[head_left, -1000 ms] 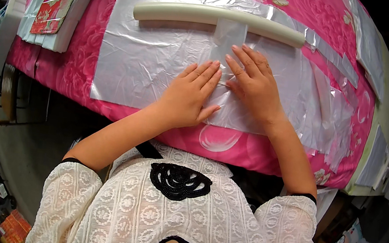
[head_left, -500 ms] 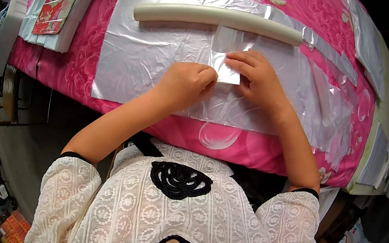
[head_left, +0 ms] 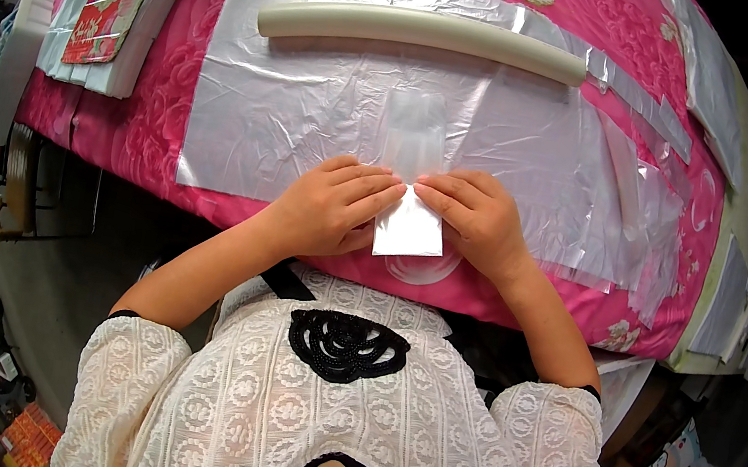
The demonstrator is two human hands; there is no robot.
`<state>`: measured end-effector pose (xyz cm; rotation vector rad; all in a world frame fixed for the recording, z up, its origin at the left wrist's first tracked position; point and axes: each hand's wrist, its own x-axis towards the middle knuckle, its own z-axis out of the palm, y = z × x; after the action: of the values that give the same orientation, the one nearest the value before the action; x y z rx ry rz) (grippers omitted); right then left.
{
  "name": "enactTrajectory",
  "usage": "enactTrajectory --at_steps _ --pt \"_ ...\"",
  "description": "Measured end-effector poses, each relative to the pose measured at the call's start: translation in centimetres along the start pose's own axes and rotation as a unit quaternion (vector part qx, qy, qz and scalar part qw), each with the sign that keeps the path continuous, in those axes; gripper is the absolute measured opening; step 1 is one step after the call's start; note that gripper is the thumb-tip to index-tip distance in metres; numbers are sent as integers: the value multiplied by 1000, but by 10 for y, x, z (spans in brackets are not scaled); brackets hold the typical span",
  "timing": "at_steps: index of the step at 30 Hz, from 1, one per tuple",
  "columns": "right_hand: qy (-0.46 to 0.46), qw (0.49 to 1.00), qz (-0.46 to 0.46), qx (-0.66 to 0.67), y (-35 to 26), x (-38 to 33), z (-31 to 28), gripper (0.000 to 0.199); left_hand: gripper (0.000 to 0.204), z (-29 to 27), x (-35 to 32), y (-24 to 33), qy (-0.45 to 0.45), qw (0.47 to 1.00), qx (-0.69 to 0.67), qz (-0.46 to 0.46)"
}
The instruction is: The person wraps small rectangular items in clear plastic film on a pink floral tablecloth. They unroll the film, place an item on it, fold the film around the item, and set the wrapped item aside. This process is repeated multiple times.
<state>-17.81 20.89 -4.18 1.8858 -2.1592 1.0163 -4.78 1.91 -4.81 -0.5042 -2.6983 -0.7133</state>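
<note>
A narrow clear plastic bag [head_left: 416, 133] with a shiny white, card-like piece [head_left: 410, 224] in its nearer end lies between my hands. From the left, my left hand [head_left: 340, 204] bends its fingers over the bag, with fingertips at the white piece's far edge. My right hand [head_left: 476, 218] mirrors it on the other side, and the two sets of fingertips almost meet. Both thumbs are partly hidden. Under the bag spreads a large crinkled sheet of clear plastic [head_left: 265, 121]; the white piece overhangs its near edge.
A long off-white roll [head_left: 423, 33] lies across the sheet's far part. Thin plastic strips and bags [head_left: 633, 214] overlap at the right on the pink floral tablecloth [head_left: 315, 239]. White stacked packs with a red patterned board [head_left: 117, 12] stand at the far left.
The bag with the white piece has come toward me, away from the roll. Both hands have moved nearer, and my right hand has shifted to match my left across the bag.
</note>
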Motion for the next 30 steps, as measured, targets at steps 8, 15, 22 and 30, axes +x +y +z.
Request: enactTrajectory --at_steps 8,15,22,30 --pt "-82 891 388 221 9 27 -11 13 42 -8 27 4 4 906 -230 -354" --pt "-203 807 494 252 36 56 -11 28 65 -8 47 -18 19 867 -255 -428" --pt "-242 786 514 244 36 67 -14 28 72 -2 46 -16 79 979 36 -184" --pt "-199 810 503 226 37 57 -4 27 102 37 50 -5 -21 980 100 -170"
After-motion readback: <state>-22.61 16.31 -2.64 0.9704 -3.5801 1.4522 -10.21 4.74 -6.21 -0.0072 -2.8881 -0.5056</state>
